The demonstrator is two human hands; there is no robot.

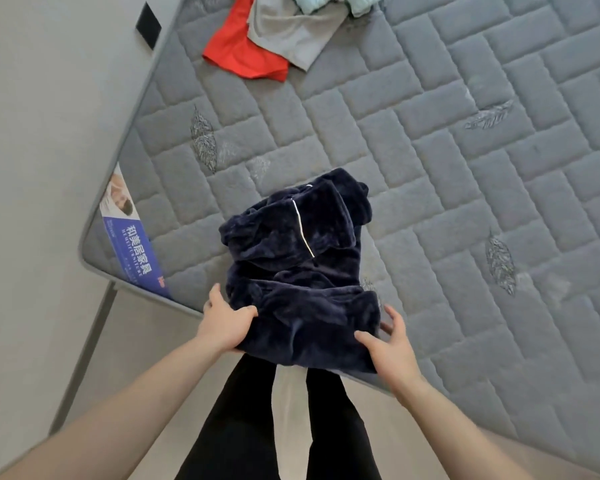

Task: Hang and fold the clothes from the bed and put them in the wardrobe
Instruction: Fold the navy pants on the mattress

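Note:
A folded dark navy fleece garment (302,268) with thin white piping lies near the front edge of the grey quilted mattress (447,174). My left hand (227,322) grips its near left corner, thumb on top and fingers underneath. At the near right corner, my right hand (392,344) holds the fabric with the thumb over it and the fingers spread along its side. The garment's near edge hangs slightly past the mattress edge.
At the far end of the mattress lie a red garment (243,50), a grey one (291,32) and a pale blue-green one (329,1). A blue label (136,244) sits on the mattress's left corner. My legs in black trousers (243,427) stand on a pale floor.

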